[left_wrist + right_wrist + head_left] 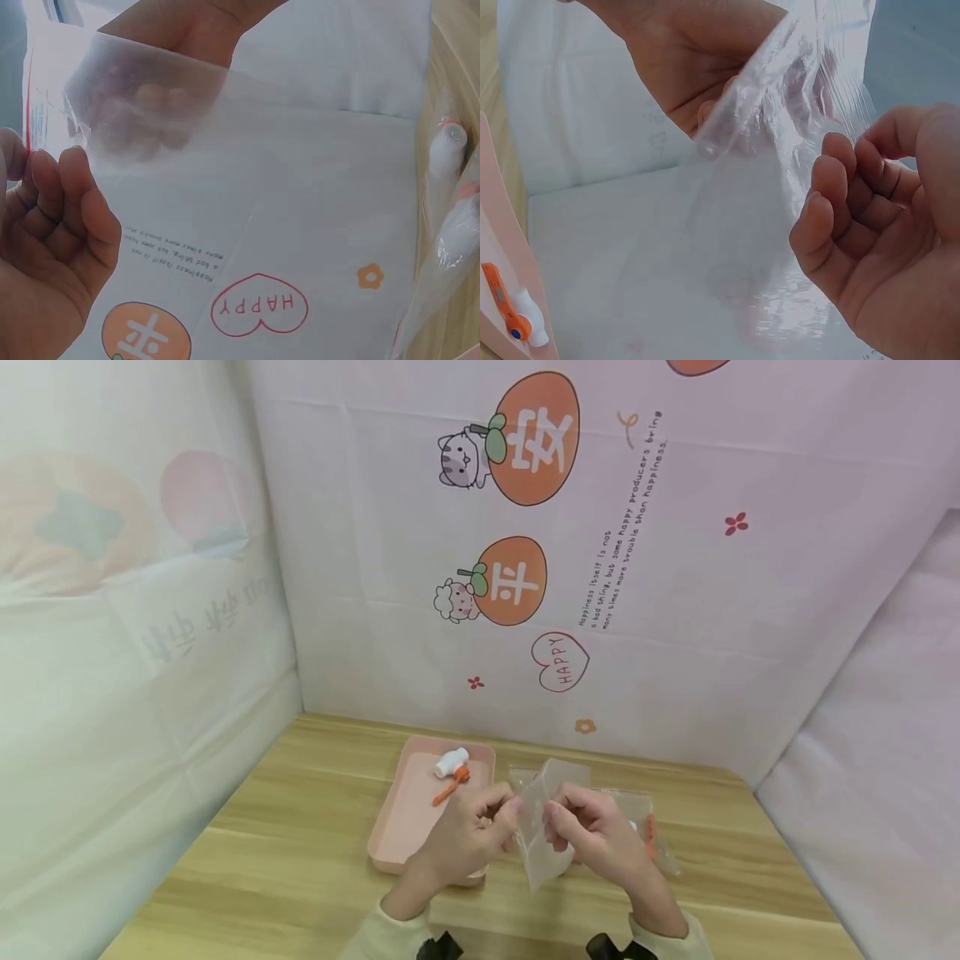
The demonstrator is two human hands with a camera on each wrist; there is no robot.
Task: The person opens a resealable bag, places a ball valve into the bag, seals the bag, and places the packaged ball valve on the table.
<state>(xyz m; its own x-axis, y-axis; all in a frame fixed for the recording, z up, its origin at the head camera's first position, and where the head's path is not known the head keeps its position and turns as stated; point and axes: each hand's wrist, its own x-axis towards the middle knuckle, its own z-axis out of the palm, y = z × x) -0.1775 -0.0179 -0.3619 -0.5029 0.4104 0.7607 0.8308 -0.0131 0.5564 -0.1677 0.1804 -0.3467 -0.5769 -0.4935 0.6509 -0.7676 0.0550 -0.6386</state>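
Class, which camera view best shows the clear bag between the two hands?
The head view: the bag shows top to bottom, gripped by the left hand and right hand. Left wrist view: closer, with a red line near one edge. Right wrist view: its ridges show, but the frame cuts its top.

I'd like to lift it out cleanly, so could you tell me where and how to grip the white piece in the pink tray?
Probably by its thick white body, from above, pinching across its width: it lies lengthwise in the open tray, and the orange handle is thinner.
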